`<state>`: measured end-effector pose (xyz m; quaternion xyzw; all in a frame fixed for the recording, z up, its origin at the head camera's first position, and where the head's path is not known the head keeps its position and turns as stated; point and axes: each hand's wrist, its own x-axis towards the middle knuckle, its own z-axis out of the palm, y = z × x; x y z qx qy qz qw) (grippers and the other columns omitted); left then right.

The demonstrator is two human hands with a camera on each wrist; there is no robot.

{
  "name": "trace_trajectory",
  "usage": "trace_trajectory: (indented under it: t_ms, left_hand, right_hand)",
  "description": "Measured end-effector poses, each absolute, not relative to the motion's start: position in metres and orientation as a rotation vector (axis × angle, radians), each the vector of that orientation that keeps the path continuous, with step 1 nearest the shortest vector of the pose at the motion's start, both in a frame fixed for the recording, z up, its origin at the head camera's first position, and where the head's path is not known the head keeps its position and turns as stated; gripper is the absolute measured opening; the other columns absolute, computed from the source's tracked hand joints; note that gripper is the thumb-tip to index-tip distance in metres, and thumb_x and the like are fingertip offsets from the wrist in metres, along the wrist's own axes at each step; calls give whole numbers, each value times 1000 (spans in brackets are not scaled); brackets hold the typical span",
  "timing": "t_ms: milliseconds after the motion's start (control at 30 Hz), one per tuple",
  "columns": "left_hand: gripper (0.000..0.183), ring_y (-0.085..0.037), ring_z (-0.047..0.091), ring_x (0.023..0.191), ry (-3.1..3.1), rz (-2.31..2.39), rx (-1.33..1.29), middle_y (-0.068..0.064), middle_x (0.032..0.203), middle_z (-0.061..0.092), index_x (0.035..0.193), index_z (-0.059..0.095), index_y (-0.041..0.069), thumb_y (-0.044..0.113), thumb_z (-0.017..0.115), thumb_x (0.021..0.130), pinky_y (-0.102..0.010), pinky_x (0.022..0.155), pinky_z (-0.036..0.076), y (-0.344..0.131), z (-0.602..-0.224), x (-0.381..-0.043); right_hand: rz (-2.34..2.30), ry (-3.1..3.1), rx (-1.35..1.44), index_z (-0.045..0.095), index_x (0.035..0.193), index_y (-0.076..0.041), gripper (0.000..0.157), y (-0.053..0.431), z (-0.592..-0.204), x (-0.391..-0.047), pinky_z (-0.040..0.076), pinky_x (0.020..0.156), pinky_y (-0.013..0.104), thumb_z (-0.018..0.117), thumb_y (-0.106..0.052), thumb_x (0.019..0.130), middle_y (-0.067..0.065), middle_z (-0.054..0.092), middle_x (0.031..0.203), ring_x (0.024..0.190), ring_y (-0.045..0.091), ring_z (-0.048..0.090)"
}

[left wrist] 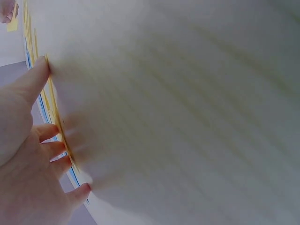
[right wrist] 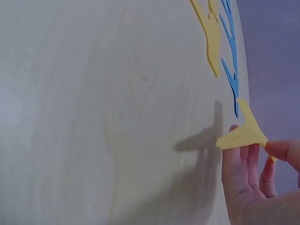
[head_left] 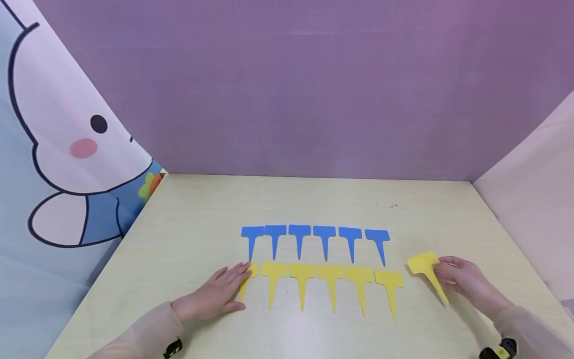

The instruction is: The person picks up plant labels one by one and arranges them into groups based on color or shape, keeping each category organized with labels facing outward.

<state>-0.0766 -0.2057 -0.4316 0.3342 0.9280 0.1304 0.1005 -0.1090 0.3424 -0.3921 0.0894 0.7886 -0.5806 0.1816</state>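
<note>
My right hand pinches a yellow T-shaped plant label between thumb and fingers, to the right of the rows. In the right wrist view this label is raised off the table and casts a shadow. With fingers extended, my left hand rests on the leftmost yellow label and partly covers it. More yellow labels continue that row rightward, stems pointing toward me. Behind them lies a row of several blue T-shaped labels, pointing the same way.
The pale wooden table meets a purple wall at the back. On the left hangs a cartoon-printed cloth, and a pale pink panel borders the right side. Small dark marks show near the table's back.
</note>
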Motion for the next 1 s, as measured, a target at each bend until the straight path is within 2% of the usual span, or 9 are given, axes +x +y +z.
trace_trajectory:
  t_ms: [233, 500, 800, 900, 1000]
  left_hand:
    - [71, -29, 19, 132, 2731, 413, 963, -13, 145, 19, 136, 29, 0, 46, 49, 85, -50, 104, 18, -206, -432, -76]
    - [72, -29, 18, 132, 2731, 408, 965, -13, 146, 18, 136, 29, 1, 49, 46, 85, -50, 104, 18, -206, -434, -77]
    - [73, -30, 19, 131, 2744, 408, 979, -13, 145, 19, 136, 29, 1, 51, 45, 85, -51, 103, 19, -206, -436, -78]
    - [74, -30, 20, 131, 2747, 408, 981, -14, 145, 19, 136, 29, 1, 51, 45, 85, -51, 103, 20, -207, -437, -78]
    - [73, -30, 19, 131, 2742, 412, 974, -13, 145, 18, 136, 28, 1, 50, 46, 85, -51, 103, 19, -207, -437, -78]
  right_hand:
    - [-1621, 2195, 307, 32, 114, 16, 45, 340, -393, -98, 51, 72, 23, 52, -15, 88, -6, 59, 87, 79, 1, 57]
    - [-1646, 2142, 340, 34, 113, 14, 43, 339, -399, -91, 51, 72, 25, 53, -16, 88, -3, 61, 86, 79, 6, 59]
    - [-1756, 2026, 442, 49, 95, 1, 16, 339, -401, -88, 52, 71, 28, 54, -12, 86, -3, 63, 79, 74, 11, 61]
    - [-1782, 1998, 437, 50, 94, 0, 15, 338, -402, -87, 52, 71, 29, 55, -11, 86, -2, 63, 80, 74, 11, 61]
    - [-1797, 1986, 428, 47, 98, 4, 21, 338, -402, -86, 52, 72, 29, 55, -11, 86, -2, 63, 81, 75, 11, 61]
